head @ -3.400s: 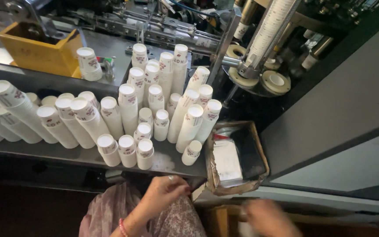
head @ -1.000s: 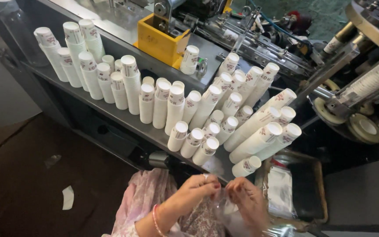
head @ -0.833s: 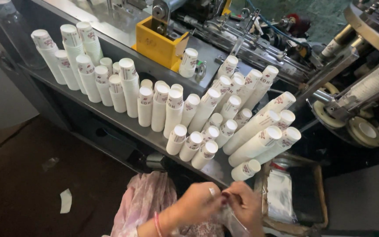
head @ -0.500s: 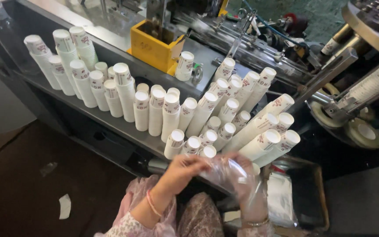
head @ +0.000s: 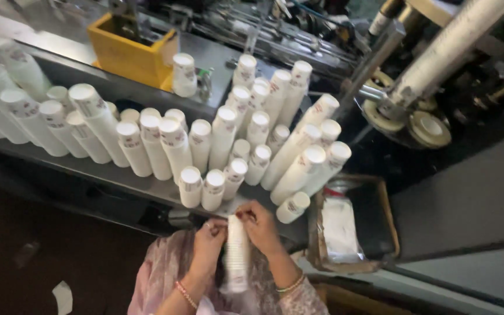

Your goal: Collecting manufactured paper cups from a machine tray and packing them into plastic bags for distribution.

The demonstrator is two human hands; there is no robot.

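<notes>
A stack of white paper cups [head: 237, 253] stands upright between my hands, blurred, low in the head view in front of my pink patterned clothing. My left hand [head: 208, 242] grips its left side and my right hand [head: 261, 224] holds its top and right side. Thin clear plastic seems to wrap the stack, though blur hides the detail. Just beyond my hands, several stacks of white paper cups [head: 205, 149] stand on a grey metal shelf [head: 106, 175].
A yellow bin [head: 126, 49] sits behind the cups, with one cup stack [head: 183, 74] beside it. A brown cardboard box [head: 354, 224] holding clear plastic bags is at the right. Machine rollers and discs [head: 430, 128] fill the upper right. Dark floor lies lower left.
My hands, earlier handling a clear plastic bag near my lap, now hold an upright cup stack between them. The camera has swung closer to the shelf.
</notes>
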